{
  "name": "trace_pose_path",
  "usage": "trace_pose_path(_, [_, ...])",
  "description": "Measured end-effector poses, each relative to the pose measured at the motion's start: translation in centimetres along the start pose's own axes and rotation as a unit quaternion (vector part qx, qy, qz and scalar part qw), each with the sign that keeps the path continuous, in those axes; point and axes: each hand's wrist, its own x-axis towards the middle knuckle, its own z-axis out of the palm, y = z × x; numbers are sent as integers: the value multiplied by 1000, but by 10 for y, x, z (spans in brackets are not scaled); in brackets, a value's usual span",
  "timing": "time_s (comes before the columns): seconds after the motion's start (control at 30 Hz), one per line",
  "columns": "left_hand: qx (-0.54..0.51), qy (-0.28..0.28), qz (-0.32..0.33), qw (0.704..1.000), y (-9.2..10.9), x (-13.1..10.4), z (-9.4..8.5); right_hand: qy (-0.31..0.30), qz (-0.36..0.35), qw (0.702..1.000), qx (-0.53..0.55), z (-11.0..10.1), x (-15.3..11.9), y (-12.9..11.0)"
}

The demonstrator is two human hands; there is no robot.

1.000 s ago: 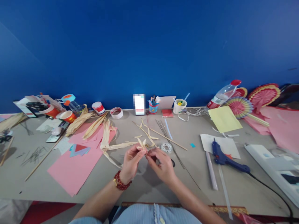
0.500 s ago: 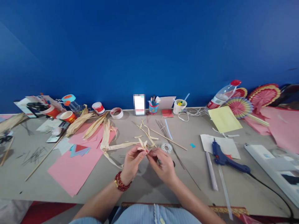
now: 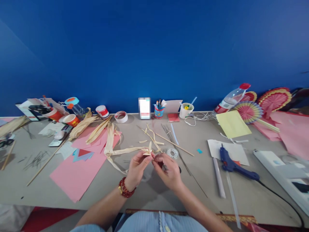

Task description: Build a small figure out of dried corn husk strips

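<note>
Here's my left hand (image 3: pixel 135 170), thumb and fingers pinched closed on the base of the pale husk flower (image 3: pixel 147 151), petals pointing up and away. My right hand (image 3: pixel 170 170) is just beside the base on the right, fingers curled nearly shut; whether they grip anything, I can't tell. The left is nearer. Far back on the counter (image 3: pixel 129 130), the blue cup (image 3: pixel 159 113) holds brushes or pens, the white cup (image 3: pixel 183 113) something yellow.
</note>
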Motion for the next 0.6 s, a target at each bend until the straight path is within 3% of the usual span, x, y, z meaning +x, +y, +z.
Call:
trace_pose_path(0.27, [28, -2, 26, 999, 0, 2, 1, -12, 8, 1000, -6, -1, 0, 1])
trace_pose_path(0.6, [18, 8, -29, 999, 4, 2, 5, 12, 55, 998, 31, -1, 2, 2])
